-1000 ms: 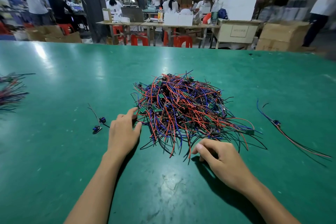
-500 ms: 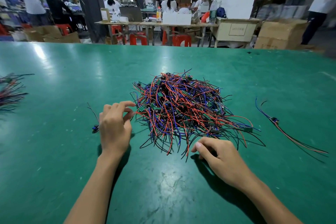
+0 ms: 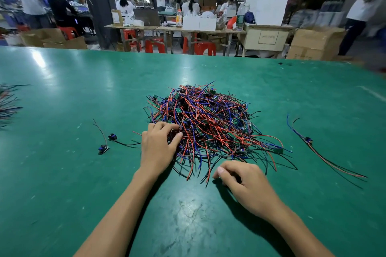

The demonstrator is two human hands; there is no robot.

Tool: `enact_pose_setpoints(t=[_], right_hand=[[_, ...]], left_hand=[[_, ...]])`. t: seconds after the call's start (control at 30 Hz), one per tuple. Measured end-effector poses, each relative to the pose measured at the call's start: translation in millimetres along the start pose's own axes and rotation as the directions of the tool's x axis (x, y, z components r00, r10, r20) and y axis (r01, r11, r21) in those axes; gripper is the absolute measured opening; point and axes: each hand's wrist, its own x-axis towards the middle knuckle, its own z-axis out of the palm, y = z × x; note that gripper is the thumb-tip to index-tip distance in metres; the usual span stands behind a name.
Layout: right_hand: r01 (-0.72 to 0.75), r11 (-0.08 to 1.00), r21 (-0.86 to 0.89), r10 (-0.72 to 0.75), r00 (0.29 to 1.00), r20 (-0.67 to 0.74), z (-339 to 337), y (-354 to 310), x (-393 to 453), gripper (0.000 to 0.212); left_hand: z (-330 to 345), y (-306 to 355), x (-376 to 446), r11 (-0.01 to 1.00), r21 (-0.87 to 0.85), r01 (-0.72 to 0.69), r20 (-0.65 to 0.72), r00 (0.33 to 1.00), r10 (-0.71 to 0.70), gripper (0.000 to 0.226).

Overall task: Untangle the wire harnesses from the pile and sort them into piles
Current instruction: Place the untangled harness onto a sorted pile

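A tangled pile of red, blue and black wire harnesses (image 3: 208, 123) with small green boards lies mid-table on the green table (image 3: 62, 173). My left hand (image 3: 158, 144) is at the pile's left edge, its fingers and thumb curled in and pinching wires there. In front of the pile, my right hand (image 3: 248, 183) rests on the table with loosely curled fingers and holds nothing. Two small harnesses (image 3: 107, 144) with blue parts lie apart to the left of my left hand. One long harness (image 3: 308, 140) lies alone to the right.
A bundle of dark wires (image 3: 6, 102) sits at the table's far left edge. Beyond the table's far edge are workbenches (image 3: 188, 29), red stools, cardboard boxes (image 3: 313, 44) and several people working.
My left hand moved right, away from the two small harnesses, and closed on wires at the pile's left edge. My right hand stayed where it was.
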Motion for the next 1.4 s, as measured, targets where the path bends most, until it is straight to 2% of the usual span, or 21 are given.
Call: enact_pose_setpoints(t=[0.07, 0.17, 0.27, 0.37, 0.43, 0.53, 0.6, 0.67, 0.77, 0.83, 0.93, 1.07, 1.13, 1.27, 1.4], right_hand=[[0.007, 1.000, -0.007, -0.007, 1.000, -0.005, -0.3, -0.1, 0.6, 0.032], [0.018, 1.000, -0.024, -0.018, 1.000, -0.006, 0.8, 0.0, 0.4, 0.031], [0.021, 0.999, -0.036, -0.021, 1.000, -0.002, 1.8, 0.3, 0.4, 0.026], [0.017, 0.999, -0.034, -0.017, 1.000, 0.001, 1.5, 1.3, 0.3, 0.023], [0.011, 1.000, -0.026, -0.011, 1.000, 0.004, 1.2, 1.0, -0.1, 0.022], [0.000, 1.000, -0.005, 0.000, 1.000, -0.009, 1.4, -0.9, -1.0, 0.023], [-0.001, 0.998, 0.070, 0.005, 0.999, -0.044, 2.1, -4.0, -1.8, 0.022], [-0.017, 0.973, 0.231, 0.037, 0.996, -0.082, 3.1, -8.6, -2.0, 0.019], [-0.061, 0.838, 0.543, 0.114, 0.991, -0.066, 3.9, -15.3, -0.5, 0.029], [-0.081, 0.754, 0.652, 0.145, 0.988, -0.045, 4.9, -16.8, 1.1, 0.030], [-0.062, 0.693, 0.718, 0.161, 0.984, -0.071, 7.5, -17.8, 1.2, 0.018], [-0.057, 0.607, 0.793, 0.226, 0.969, -0.103, 4.1, -19.3, 2.3, 0.019], [-0.051, 0.552, 0.832, 0.267, 0.956, -0.119, -0.8, -18.5, 3.6, 0.022], [-0.021, 0.522, 0.852, 0.321, 0.931, -0.174, -6.0, -14.9, 5.3, 0.026], [-0.003, 0.491, 0.871, 0.326, 0.928, -0.180, -5.9, -13.9, 6.4, 0.036]], left_hand=[[1.0, -3.2, -1.2, 0.999, -0.034, 0.009, -0.027, 1.000, -0.009, 0.011], [1.9, -6.3, -2.4, 0.995, -0.088, 0.048, -0.010, 0.999, -0.049, 0.025], [5.0, -4.6, -1.6, 0.991, -0.037, 0.127, 0.024, 0.992, -0.126, 0.028], [4.6, -4.1, -3.8, 0.990, -0.013, 0.138, -0.001, 0.990, -0.139, 0.024], [0.1, -1.1, -5.4, 0.980, -0.085, 0.180, -0.041, 0.982, -0.184, 0.021], [-10.9, 10.4, -10.3, 0.912, -0.376, 0.165, -0.089, 0.973, -0.213, 0.022], [-21.4, 23.0, -15.2, 0.843, -0.531, 0.086, -0.086, 0.984, -0.155, 0.028], [-29.8, 35.3, -22.3, 0.793, -0.609, 0.009, -0.043, 0.998, -0.044, 0.031], [-32.9, 49.2, -35.4, 0.724, -0.688, -0.054, 0.051, 0.991, 0.123, 0.043], [-30.4, 54.8, -42.2, 0.682, -0.729, -0.054, 0.114, 0.973, 0.199, 0.048], [-25.9, 58.1, -47.8, 0.687, -0.725, -0.058, 0.175, 0.948, 0.264, 0.052], [-25.6, 60.6, -49.3, 0.705, -0.709, -0.014, 0.234, 0.939, 0.254, 0.048], [-27.1, 59.2, -46.9, 0.735, -0.678, -0.006, 0.228, 0.949, 0.218, 0.039], [-32.5, 56.0, -42.9, 0.739, -0.674, 0.002, 0.199, 0.963, 0.179, 0.014], [-35.0, 58.1, -42.0, 0.760, -0.637, -0.130, 0.082, 0.969, 0.234, 0.015]])
